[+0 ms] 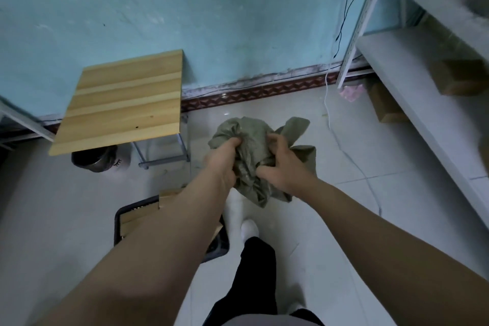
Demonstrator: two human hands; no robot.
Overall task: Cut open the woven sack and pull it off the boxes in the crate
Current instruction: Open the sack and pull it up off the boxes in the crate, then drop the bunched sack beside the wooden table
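Bunching woven sack (248, 145), both hands (254, 164)

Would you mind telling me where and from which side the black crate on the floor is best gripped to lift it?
Probably by the rim of the black crate on its left side, reaching down from above. That edge is the one exposed; the left forearm hides the right side, and cardboard boxes fill the inside. Both hands are busy bunching the woven sack.

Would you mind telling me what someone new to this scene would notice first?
Mid-frame, the left hand and right hand both grip a crumpled green sack above the floor. Under the left forearm sits a dark crate of boxes, and a wooden table stands against the blue wall.
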